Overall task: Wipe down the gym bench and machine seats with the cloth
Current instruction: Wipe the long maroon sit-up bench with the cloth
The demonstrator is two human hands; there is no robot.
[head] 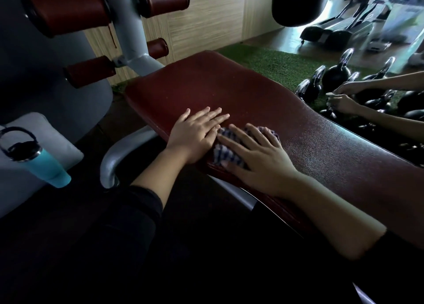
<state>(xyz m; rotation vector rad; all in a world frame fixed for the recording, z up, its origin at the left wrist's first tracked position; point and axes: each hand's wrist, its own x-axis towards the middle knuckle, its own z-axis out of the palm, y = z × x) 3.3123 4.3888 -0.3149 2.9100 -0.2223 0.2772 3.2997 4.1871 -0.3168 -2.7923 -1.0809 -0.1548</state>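
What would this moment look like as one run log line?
step: wiping bench | right hand: flat on cloth | left hand: flat on pad beside cloth | bottle: left, untouched

dim gym room: pale wood-grain wall panels (202, 26), a strip of green artificial turf (270, 62), black kettlebells (335, 74) on it, treadmills (344, 26) by bright light beyond.

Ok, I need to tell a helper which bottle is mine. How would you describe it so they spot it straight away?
Start at the long red bench being wiped, then look to its left, past the grey metal frame. The bottle sits low against the pale grey padding there. It is light blue with a black lid and loop handle, the only blue thing around.
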